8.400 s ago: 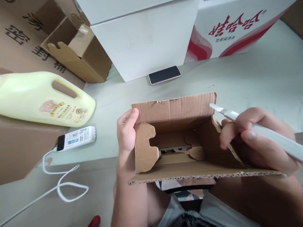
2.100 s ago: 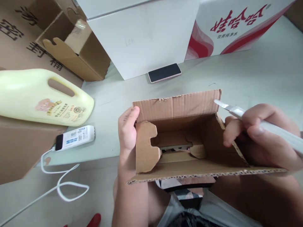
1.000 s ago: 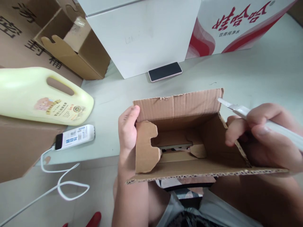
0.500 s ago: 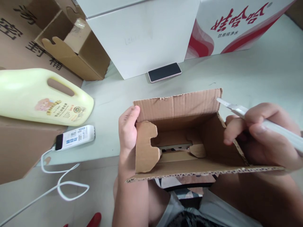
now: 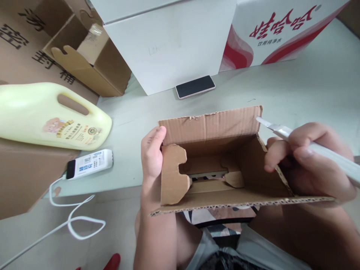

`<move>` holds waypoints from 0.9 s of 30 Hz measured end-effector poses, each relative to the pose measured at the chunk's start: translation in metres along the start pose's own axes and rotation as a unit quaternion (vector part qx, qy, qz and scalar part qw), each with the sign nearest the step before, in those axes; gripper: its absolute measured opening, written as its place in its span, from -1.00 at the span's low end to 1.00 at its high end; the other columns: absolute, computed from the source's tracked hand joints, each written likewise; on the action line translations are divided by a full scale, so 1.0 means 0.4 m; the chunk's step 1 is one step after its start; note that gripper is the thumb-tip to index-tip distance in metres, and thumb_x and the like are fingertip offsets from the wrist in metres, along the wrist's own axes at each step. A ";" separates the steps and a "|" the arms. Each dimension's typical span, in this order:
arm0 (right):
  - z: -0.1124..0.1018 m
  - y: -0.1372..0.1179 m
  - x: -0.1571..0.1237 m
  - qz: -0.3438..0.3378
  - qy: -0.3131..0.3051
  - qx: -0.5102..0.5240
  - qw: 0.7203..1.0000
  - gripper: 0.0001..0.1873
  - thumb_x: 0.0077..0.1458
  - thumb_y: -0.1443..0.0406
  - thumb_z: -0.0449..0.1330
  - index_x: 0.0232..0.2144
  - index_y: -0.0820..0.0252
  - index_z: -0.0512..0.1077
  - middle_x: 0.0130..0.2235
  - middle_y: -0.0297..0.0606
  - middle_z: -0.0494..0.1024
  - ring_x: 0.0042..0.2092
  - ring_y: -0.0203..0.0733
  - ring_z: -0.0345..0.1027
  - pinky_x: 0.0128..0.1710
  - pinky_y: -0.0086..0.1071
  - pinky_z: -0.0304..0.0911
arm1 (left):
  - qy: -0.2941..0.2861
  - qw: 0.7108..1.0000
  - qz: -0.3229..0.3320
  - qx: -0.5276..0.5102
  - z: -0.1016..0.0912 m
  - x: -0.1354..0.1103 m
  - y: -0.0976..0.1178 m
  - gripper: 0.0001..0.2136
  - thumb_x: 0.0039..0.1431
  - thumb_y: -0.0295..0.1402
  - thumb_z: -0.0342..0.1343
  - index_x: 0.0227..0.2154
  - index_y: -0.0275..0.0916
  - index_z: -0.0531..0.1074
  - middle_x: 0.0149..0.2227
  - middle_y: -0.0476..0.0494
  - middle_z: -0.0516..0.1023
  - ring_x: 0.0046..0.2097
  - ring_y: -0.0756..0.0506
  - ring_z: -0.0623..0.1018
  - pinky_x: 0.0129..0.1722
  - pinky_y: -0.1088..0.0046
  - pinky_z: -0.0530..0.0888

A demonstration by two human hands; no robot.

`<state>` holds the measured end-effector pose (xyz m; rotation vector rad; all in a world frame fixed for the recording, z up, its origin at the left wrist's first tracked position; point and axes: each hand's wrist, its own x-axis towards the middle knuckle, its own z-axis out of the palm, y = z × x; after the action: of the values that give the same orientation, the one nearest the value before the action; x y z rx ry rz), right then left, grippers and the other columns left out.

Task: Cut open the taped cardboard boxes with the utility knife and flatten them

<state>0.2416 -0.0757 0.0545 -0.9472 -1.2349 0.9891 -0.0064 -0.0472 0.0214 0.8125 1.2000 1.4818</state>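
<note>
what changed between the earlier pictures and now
Very little: the pale-handled, metal-bladed knife and the right hand sit slightly farther right in the picture than in the first; the view shifted slightly too. Nothing was taken hold of or let go. The left hand still holds the open brown cardboard box.

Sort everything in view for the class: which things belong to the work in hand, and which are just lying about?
Work in hand:
cardboard box, gripped by the left hand
cutter, held in the right hand

Lying about:
phone
yellow bottle
white device and cable
white box
red-and-white box
open brown carton
</note>
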 end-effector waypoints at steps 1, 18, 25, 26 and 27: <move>0.002 -0.001 0.001 -0.001 0.000 -0.002 1.000 -0.74 0.08 0.16 0.35 -0.51 0.06 0.36 -0.64 -0.37 0.57 -0.67 -0.24 0.15 -0.63 -0.27 -0.02 | 0.001 1.000 0.001 0.001 -0.001 0.000 0.000 -0.57 0.10 -0.07 0.35 -0.60 -0.20 0.27 -0.61 0.04 0.18 -0.56 0.03 0.24 -0.59 0.45 0.18; 0.016 -0.010 0.011 0.004 0.014 -0.002 1.000 -0.68 0.01 0.12 0.39 -0.56 0.04 0.35 -0.67 -0.39 0.54 -0.71 -0.25 0.10 -0.66 -0.29 -0.06 | 0.006 1.000 -0.006 -0.005 0.003 -0.002 0.002 -0.57 0.11 -0.09 0.34 -0.60 -0.19 0.25 -0.60 0.03 0.22 -0.50 -0.03 0.36 -0.50 0.42 0.26; 0.013 -0.008 0.010 -0.003 0.000 0.004 1.000 -0.69 0.06 0.14 0.37 -0.54 0.07 0.33 -0.65 -0.40 0.55 -0.69 -0.28 0.12 -0.64 -0.28 -0.08 | -0.003 1.000 0.000 -0.005 -0.003 0.002 -0.003 -0.58 0.13 -0.09 0.33 -0.60 -0.18 0.27 -0.60 0.02 0.22 -0.51 -0.02 0.35 -0.51 0.40 0.25; 0.011 -0.006 0.008 -0.004 0.002 0.005 1.000 -0.70 0.06 0.15 0.36 -0.54 0.07 0.34 -0.65 -0.40 0.55 -0.69 -0.27 0.11 -0.64 -0.28 -0.08 | -0.004 1.000 0.000 -0.004 -0.004 0.003 -0.005 -0.57 0.13 -0.08 0.33 -0.61 -0.18 0.26 -0.61 0.01 0.22 -0.51 -0.03 0.36 -0.51 0.40 0.25; 0.010 -0.004 0.007 -0.003 0.003 0.005 1.000 -0.71 0.06 0.15 0.36 -0.53 0.06 0.34 -0.65 -0.40 0.55 -0.70 -0.27 0.10 -0.64 -0.28 -0.09 | -0.005 1.000 0.001 -0.002 -0.005 0.003 -0.006 -0.57 0.12 -0.07 0.33 -0.61 -0.18 0.26 -0.61 0.01 0.22 -0.51 -0.04 0.37 -0.51 0.39 0.25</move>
<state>0.2379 -0.0735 0.0574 -0.9374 -1.2260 0.9856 -0.0079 -0.0464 0.0186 0.8177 1.1882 1.4793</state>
